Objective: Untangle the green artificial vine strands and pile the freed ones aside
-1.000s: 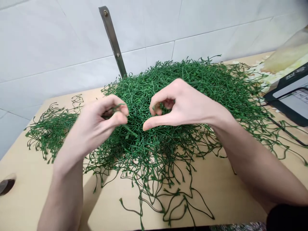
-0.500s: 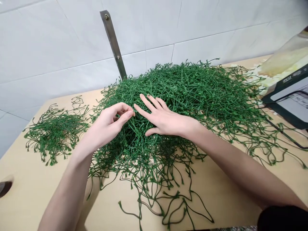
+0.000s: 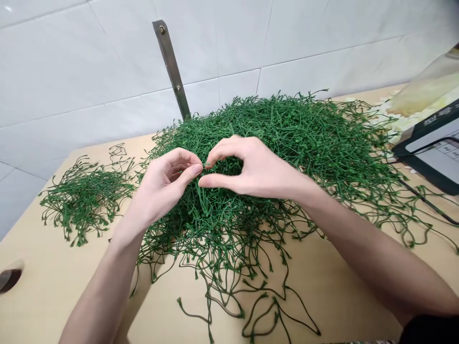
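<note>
A large tangled heap of thin green plastic stems (image 3: 294,129) with small tufted ends lies across the table. Over its front left part, my left hand (image 3: 167,179) pinches thumb and forefinger together; a tiny green tip of a stem pokes out from the pinch, the rest of it hidden. My right hand (image 3: 244,165) faces it from the right, fingers curved and thumb apart, with nothing visibly held. Its fingertips come very close to that green tip; whether they touch cannot be seen.
A smaller pile of green stems (image 3: 86,193) lies on the table (image 3: 172,310) at left. Behind the heap, a metal strip (image 3: 172,69) stands against the tiled wall. At right are a dark-framed box (image 3: 430,148), white petals (image 3: 385,112) and a black cable (image 3: 426,203). A dark object (image 3: 9,279) sits far left.
My right hand has turned from flat, spread fingers over the heap to a curved, thumb-apart shape beside my left fingertips. My left hand keeps its pinch, nearly in place.
</note>
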Tool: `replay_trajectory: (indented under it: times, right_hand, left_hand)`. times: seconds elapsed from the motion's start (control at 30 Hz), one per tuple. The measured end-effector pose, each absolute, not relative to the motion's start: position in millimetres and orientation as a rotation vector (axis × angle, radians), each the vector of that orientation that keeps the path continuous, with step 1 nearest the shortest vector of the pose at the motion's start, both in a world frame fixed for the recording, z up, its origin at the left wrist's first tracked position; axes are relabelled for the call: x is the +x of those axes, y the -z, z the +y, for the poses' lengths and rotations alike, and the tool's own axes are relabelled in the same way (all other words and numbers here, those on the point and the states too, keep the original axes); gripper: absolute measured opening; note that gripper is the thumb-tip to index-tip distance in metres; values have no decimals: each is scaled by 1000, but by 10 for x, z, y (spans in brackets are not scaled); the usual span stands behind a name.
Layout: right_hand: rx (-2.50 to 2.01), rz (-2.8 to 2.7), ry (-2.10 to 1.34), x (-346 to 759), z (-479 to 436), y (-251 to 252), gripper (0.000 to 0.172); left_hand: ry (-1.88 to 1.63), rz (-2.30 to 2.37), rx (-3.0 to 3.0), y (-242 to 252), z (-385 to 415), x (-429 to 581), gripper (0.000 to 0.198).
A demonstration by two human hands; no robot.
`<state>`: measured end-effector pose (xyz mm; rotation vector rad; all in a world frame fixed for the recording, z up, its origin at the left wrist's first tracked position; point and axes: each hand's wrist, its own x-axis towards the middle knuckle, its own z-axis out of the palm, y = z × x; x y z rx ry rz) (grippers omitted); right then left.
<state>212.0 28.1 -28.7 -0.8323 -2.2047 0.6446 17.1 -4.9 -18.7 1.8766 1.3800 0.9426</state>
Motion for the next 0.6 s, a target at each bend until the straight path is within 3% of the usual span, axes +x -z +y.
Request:
replay_trajectory:
  times: [0.37,0.6]
  right_hand:
    - [-654,-2184,-1097,2097,346,374,21]
    - [-690,-2326,-939,2153,333,308,10]
  left_hand:
    - [-984,1386,1924,151,-100,178,15]
    - [-876,1227,1900,199,-94,168,19]
